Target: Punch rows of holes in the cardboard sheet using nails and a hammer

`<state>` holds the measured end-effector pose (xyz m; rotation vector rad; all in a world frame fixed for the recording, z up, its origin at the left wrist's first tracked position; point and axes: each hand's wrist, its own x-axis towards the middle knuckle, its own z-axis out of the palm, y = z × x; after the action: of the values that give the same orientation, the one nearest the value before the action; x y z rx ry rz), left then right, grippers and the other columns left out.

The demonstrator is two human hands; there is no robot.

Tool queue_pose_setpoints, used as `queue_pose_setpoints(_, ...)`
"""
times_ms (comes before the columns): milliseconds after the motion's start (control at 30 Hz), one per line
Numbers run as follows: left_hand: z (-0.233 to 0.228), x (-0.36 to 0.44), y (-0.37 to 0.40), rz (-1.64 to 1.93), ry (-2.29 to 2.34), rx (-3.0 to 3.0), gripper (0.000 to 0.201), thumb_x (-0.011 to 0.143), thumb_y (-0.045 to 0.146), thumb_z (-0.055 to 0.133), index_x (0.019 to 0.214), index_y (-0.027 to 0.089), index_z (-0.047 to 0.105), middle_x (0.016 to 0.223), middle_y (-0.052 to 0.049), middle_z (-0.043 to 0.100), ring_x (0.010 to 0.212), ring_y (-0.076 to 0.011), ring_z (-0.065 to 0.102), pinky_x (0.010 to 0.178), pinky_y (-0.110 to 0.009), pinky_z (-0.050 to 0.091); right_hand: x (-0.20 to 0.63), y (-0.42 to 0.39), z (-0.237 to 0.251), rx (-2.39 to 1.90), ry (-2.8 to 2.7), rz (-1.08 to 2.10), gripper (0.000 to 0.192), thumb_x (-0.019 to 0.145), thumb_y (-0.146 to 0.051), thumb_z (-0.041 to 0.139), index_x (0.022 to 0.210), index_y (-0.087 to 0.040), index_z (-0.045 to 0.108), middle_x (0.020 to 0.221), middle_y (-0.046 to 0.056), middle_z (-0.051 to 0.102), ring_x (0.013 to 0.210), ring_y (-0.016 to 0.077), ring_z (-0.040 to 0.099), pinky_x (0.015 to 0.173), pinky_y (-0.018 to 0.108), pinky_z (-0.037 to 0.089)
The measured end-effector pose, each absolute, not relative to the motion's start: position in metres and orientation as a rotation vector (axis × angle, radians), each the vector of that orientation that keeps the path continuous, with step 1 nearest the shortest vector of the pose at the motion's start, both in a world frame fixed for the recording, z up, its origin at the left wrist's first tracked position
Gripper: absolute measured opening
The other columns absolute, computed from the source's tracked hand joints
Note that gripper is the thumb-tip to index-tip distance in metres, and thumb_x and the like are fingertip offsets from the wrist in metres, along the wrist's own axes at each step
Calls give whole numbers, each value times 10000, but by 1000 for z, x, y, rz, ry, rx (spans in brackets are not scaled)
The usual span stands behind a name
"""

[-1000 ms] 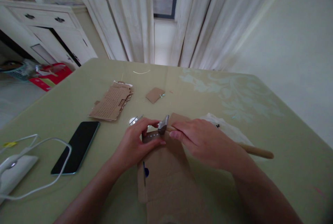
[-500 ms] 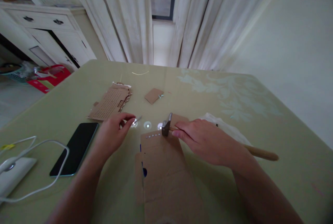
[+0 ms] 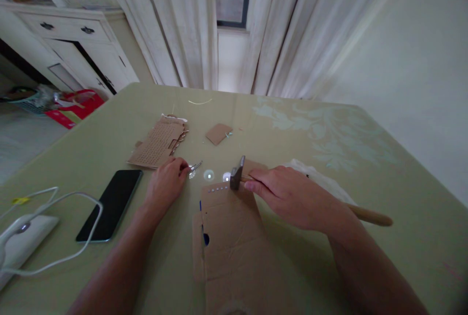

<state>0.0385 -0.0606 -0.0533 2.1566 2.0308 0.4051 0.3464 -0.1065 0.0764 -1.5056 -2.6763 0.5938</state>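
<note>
Now the left hand [image 3: 168, 181] has left the cardboard sheet [image 3: 228, 227] and gone over to the small metal nails [image 3: 195, 167] on the green table [image 3: 329, 159], its fingertips pinching at them (a new one seems wanted). The right hand [image 3: 288, 197] stays wrapped around the hammer [image 3: 237, 178], whose head rests by the row of dots at the sheet's top edge.

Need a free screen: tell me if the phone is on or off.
Off, as far as shows: the phone lies flat on the table, its screen plain black.
</note>
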Motion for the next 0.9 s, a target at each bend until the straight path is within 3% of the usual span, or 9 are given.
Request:
queue_pose_setpoints(167, -47, 40, -64, 486, 2023, 2199, 198, 1008, 236, 496, 934, 209, 677, 972, -141, 737, 973, -325, 687, 904, -436, 522, 349, -107, 79, -1474, -2645, 602, 357, 1160, -371, 477, 997, -199, 743, 960, 81, 774, 854, 228, 714, 793, 347, 431)
queue_pose_setpoints(300, -10, 59, -80, 917, 1735, 2030, 254, 1041, 334, 533, 1177, 208, 707, 988, -77, 758, 845, -250, 675, 768, -359, 512, 358, -109, 93, -1491, -2612, 596, 346, 1155, -380, 479, 1054, -212, 763, 931, 77, 783, 816, 225, 711, 762, 330, 424)
queue_pose_setpoints(367, 9, 74, -91, 1039, 1522, 1941, 251, 1050, 404, 577, 1143, 230, 732, 997, -46, 770, 731, -195, 629, 681, -319, 481, 364, -111, 100, -1508, -2570, 584, 357, 1161, -382, 462, 1075, -223, 770, 928, 74, 789, 819, 226, 716, 768, 325, 428)
queue_pose_setpoints(467, 22, 94, -100, 1113, 1334, 1830, 189, 1022, 401, 659, 1034, 227, 732, 930, -29, 766, 756, -182, 633, 671, -301, 469, 370, -112, 103, -1532, -2557, 545, 375, 1164, -385, 452, 1072, -221, 777, 923, 79, 791, 829, 228, 721, 779, 326, 433)
queue_pose_setpoints(900, -14, 101, -104, 994, 1356, 1838, 150, 978, 377, 725, 973, 262, 821, 839, 14, 760, 693, -161, 552, 651, -292, 424, 364, -106, 86, -1479, -2786, 507, 384, 1180, -392, 439, 991, -203, 714, 947, 64, 789, 849, 248, 722, 730, 363, 364)
